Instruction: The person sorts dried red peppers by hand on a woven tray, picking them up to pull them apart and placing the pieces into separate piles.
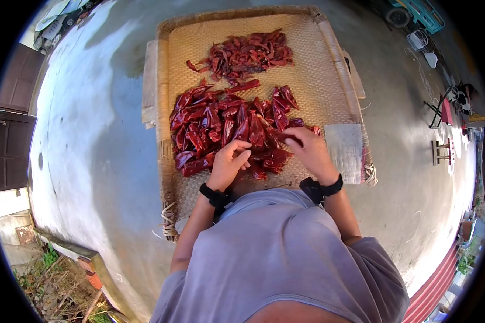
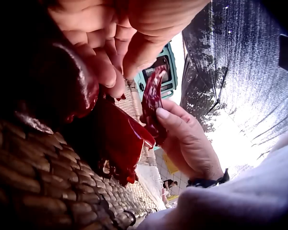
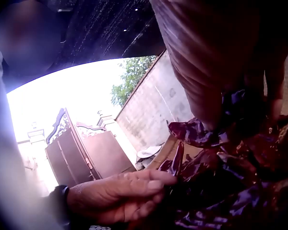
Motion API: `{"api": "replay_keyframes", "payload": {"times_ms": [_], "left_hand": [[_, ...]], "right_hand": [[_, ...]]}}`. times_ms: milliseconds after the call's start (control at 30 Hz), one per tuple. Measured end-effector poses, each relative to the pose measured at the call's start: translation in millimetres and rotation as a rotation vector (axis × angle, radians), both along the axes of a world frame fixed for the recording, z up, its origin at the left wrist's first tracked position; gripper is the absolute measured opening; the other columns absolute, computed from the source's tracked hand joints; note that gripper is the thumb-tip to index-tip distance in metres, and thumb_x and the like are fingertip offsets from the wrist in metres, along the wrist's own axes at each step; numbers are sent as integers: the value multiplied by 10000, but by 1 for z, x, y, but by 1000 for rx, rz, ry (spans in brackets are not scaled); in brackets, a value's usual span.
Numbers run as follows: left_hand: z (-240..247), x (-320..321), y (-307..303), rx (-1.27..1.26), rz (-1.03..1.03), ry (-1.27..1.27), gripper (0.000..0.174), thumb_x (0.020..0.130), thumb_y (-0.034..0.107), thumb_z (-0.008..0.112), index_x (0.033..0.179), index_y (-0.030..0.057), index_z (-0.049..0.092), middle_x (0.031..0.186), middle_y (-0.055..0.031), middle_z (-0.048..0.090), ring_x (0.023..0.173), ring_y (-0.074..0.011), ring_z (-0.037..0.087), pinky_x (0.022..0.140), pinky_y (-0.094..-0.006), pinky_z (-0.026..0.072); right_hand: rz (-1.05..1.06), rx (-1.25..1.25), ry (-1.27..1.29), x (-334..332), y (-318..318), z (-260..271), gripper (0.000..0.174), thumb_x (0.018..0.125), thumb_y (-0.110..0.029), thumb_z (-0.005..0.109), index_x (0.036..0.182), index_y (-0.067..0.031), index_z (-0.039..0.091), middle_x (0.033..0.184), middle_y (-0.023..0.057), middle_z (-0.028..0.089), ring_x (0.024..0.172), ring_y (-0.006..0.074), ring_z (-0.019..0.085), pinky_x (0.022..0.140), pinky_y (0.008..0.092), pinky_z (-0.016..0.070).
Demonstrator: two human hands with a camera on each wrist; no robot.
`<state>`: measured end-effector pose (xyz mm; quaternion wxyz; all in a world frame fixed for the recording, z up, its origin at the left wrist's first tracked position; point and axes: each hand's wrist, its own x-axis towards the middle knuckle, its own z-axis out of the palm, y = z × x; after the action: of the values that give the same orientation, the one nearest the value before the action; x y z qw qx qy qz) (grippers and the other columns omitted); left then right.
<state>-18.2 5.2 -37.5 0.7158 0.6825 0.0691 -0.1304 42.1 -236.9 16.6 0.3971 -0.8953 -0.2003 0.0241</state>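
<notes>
Red pepper point(image 2: 154, 93), pinched in the right hand point(image 1: 310, 152) beside the near pile point(image 1: 199, 119), probably wants a light grip lest it crack; the left hand's point(image 1: 229, 165) fingers are bent, holding unclear; one tray point(image 1: 328, 67), two piles, far one point(image 1: 253, 53) included, peppers too tangled to count

Left hand point(image 1: 228, 163): fingers bent | right hand point(image 1: 311, 151): pinching | forearms point(image 1: 194, 227): extended forward

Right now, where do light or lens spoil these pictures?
Head view: fisheye curving with black corners, bright glare on the grey concrete floor; left wrist view: white glare beside the bare right hand, dark upper left; right wrist view: overexposed white sky, deep shadow over the glossy dark-red peppers.
</notes>
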Motion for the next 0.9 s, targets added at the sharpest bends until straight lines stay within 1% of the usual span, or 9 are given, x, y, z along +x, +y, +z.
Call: {"api": "replay_keyframes", "payload": {"times_ms": [33,200,233,333,467,600,700,800,900], "left_hand": [[-1,0,0,-9,2,5,164,992,110,608,1125,18,636,899,-27,640,720,-95,632,623,-239,516],[-5,0,3,-67,1,3,163,1010,106,572,1133,13,625,900,-26,626,718,-91,628,617,-229,513],[-6,0,3,-76,3,6,164,1010,106,572,1135,13,624,901,-26,627,717,-90,628,615,-228,513],[-9,0,4,-96,7,15,167,1011,107,573,1140,13,622,904,-26,629,716,-90,626,613,-226,512],[-10,1,5,-115,1,19,173,1012,116,578,1146,16,622,910,-30,630,716,-89,626,617,-221,513],[-10,1,5,-123,5,18,179,1013,122,579,1154,18,620,915,-33,632,717,-89,626,620,-220,517],[-10,0,6,-144,8,23,184,1010,116,581,1159,13,615,916,-39,636,709,-94,630,611,-221,519],[-9,0,6,-147,17,26,183,1008,114,581,1157,11,614,913,-41,639,703,-97,633,605,-222,518],[-10,0,7,-159,20,35,183,1009,116,581,1156,12,614,914,-40,641,701,-97,633,603,-223,516]], "right_hand": [[-96,12,-22,3,-13,2,191,890,-122,661,1069,-57,678,1003,155,691,899,347,663,793,398,537],[-539,-608,-304,13,-70,-15,322,840,-119,696,1159,-116,654,1090,96,666,1033,325,596,918,429,462],[-552,-590,-183,14,-71,-16,394,811,-113,711,1197,-139,637,1164,78,645,1121,325,553,996,462,404],[-213,-398,-209,22,-62,-24,407,801,-118,718,1200,-132,640,1196,78,639,1134,320,548,1012,479,396],[10,-539,-340,26,-37,-49,473,775,-88,707,1239,-141,632,1260,48,619,1208,301,505,1058,482,369],[-46,-516,-300,37,-34,-59,305,778,-97,700,1081,-131,689,1224,23,631,1215,277,508,1049,471,372],[23,-464,-299,37,-44,-49,224,788,-102,696,1011,-124,698,1184,17,645,1185,264,530,1035,451,379],[47,-525,-270,33,-59,-23,228,816,-107,675,1042,-129,690,1155,26,654,1161,262,546,1020,439,386],[-79,-593,-177,37,-77,2,228,877,-109,615,1095,-135,678,1151,51,654,1120,282,579,980,417,421]]}}
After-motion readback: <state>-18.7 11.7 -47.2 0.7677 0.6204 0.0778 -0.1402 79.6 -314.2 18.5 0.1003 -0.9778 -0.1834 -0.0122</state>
